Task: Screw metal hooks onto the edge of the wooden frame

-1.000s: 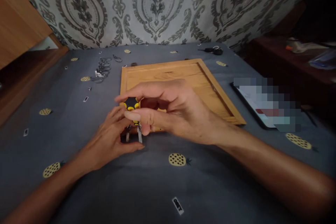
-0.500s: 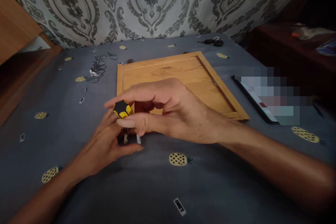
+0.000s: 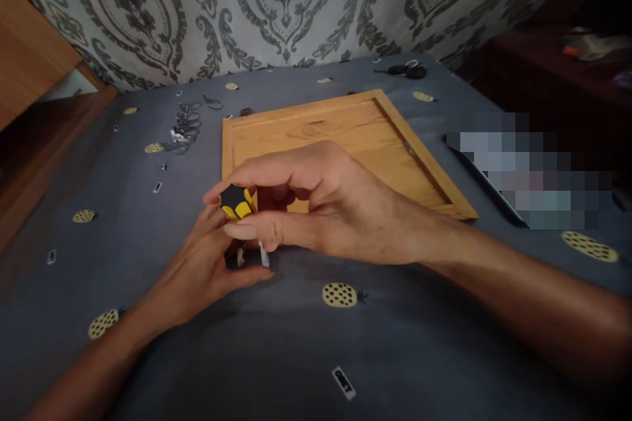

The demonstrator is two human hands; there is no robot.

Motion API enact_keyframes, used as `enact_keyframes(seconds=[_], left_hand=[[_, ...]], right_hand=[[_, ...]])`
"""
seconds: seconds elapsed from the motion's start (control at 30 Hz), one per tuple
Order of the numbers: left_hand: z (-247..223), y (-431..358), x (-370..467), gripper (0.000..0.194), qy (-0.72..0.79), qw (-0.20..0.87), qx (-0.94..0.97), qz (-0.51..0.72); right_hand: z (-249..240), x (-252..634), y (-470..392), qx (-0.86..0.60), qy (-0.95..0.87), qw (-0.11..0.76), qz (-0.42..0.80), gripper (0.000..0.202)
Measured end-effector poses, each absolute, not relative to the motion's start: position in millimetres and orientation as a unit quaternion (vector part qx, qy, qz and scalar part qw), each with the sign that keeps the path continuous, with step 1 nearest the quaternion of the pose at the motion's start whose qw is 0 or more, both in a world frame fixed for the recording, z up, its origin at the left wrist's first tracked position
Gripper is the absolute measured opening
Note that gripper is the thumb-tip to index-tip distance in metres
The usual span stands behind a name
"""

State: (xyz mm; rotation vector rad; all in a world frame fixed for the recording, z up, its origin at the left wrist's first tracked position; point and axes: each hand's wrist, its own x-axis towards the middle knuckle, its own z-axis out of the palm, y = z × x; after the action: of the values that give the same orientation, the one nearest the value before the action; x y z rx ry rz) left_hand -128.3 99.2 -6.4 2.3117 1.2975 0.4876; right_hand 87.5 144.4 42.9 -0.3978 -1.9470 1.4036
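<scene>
My right hand (image 3: 316, 204) is closed around a black-and-yellow screwdriver handle (image 3: 236, 200), thumb on the near side and forefinger over the far side. The handle's butt end faces me; its shaft and tip are out of sight. Below and behind it is my left hand (image 3: 197, 270), its thumb stretched to the right and its other fingers mostly covered by my right hand. A small metal piece (image 3: 264, 254) shows between the two thumbs, partly hidden. Both hands are at the near left corner of a framed wooden panel (image 3: 326, 135) lying on the cloth.
Several metal hinges (image 3: 185, 122) lie on the patterned blue-grey cloth (image 3: 276, 348) at the left. Dark-handled scissors (image 3: 409, 70) are near the back edge. A blurred-out flat device (image 3: 494, 187) lies to the right. Wooden furniture (image 3: 34, 46) stands at the left, against a patterned curtain (image 3: 286, 6).
The view has shifted slightly, so the panel and cloth sit a little differently in it. The screwdriver handle appears slightly turned; both hands keep nearly the same hold.
</scene>
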Motion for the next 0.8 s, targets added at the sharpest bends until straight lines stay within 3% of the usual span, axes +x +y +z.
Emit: enact_keyframes(seconds=[0.27, 0.53, 0.8], left_hand=[[-7.6, 99.3, -127.3, 0.026, 0.469, 0.187, 0.846, 0.167], [-5.8, 99.0, -126.8, 0.026, 0.465, 0.192, 0.842, 0.196], [-7.1, 99.3, -127.3, 0.025, 0.460, 0.189, 0.845, 0.197]], right_hand=[[45.4, 83.9, 140.7, -0.214, -0.754, 0.366, 0.503, 0.027], [49.0, 88.9, 145.4, -0.165, -0.757, 0.320, 0.545, 0.006], [44.8, 83.7, 142.2, -0.185, -0.763, 0.367, 0.500, 0.025]])
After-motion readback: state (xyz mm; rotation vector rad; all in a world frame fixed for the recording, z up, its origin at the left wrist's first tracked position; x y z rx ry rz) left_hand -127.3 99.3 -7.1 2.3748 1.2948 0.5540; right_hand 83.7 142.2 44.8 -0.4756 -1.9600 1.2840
